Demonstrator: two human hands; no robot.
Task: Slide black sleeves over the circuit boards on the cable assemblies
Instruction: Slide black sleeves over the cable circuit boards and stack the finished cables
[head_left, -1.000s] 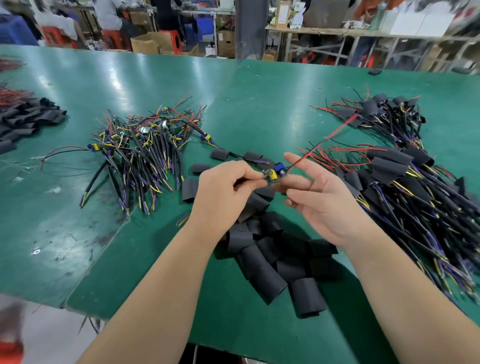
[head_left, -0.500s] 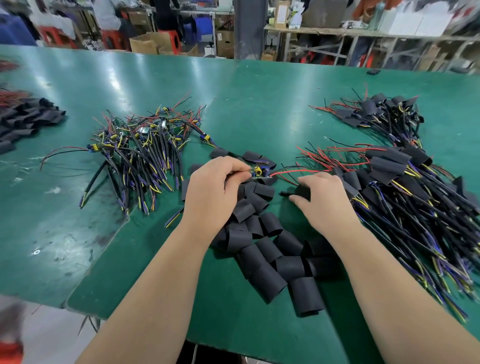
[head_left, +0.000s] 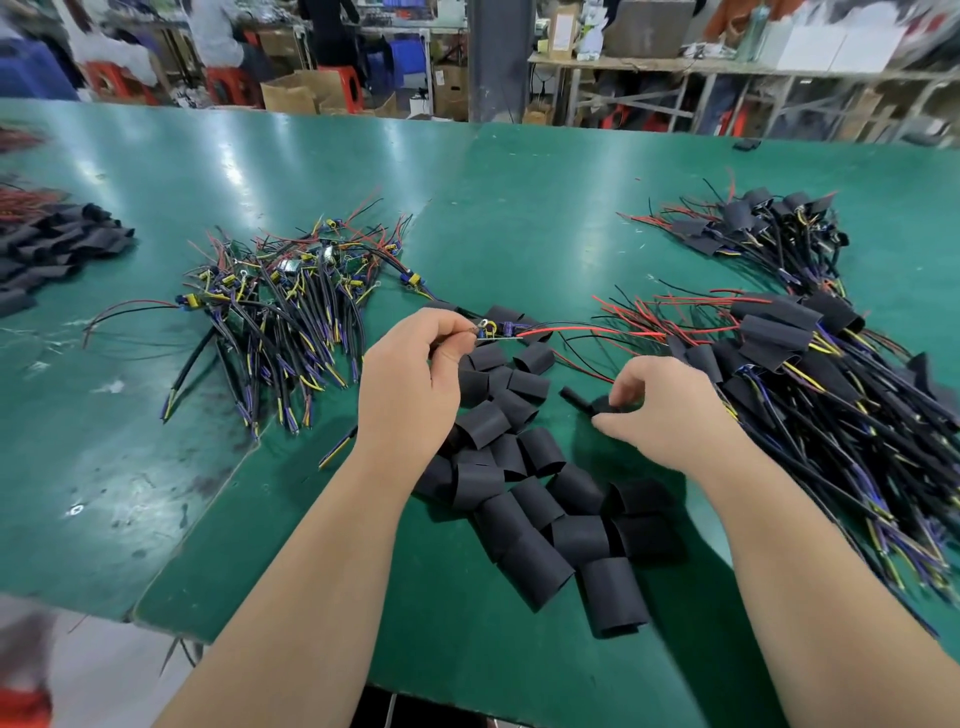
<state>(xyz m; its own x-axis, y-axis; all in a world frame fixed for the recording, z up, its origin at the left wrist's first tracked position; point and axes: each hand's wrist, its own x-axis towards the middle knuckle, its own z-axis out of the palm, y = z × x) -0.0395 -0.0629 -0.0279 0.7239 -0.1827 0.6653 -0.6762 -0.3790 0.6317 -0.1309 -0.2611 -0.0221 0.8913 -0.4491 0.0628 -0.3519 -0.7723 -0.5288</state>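
My left hand (head_left: 410, 379) pinches a cable assembly (head_left: 498, 331) by its small circuit board, holding it just above the table; its red and black wires trail off to the right. My right hand (head_left: 660, 410) grips one black sleeve (head_left: 597, 404) between thumb and fingers, low over the table to the right of the board. A heap of loose black sleeves (head_left: 540, 499) lies between and below my hands. Bare cable assemblies (head_left: 280, 301) are piled to the left. Sleeved assemblies (head_left: 810, 374) are piled to the right.
A second bundle of sleeved assemblies (head_left: 753, 228) lies at the back right. More black sleeves (head_left: 52, 249) lie at the far left of the green table (head_left: 519, 208). The table's front edge runs close below my forearms. Shelves, boxes and people fill the background.
My right hand dropped from the held assembly to the sleeve heap and picked up one black sleeve. My left hand kept hold of the board and lowered slightly.
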